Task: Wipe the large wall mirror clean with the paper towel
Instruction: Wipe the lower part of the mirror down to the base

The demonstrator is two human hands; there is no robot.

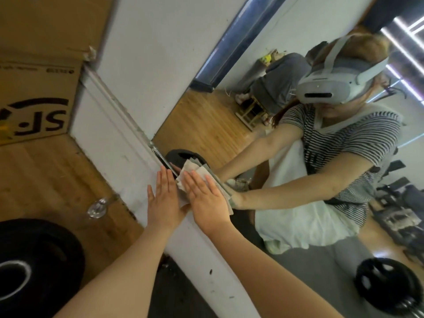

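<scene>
The large wall mirror fills the right half of the view, tilted, and reflects a person in a striped shirt and a headset. A crumpled paper towel lies flat on the glass near the mirror's lower corner. My right hand presses flat on the towel, fingers stretched out. My left hand lies flat beside it on the white baseboard at the mirror's edge, its fingertips near the towel's left edge. Part of the towel is hidden under my right palm.
A black weight plate lies on the wooden floor at lower left. A clear glass object sits on the floor by the baseboard. Cardboard boxes stand at upper left. The mirror reflects another weight plate and a wooden stool.
</scene>
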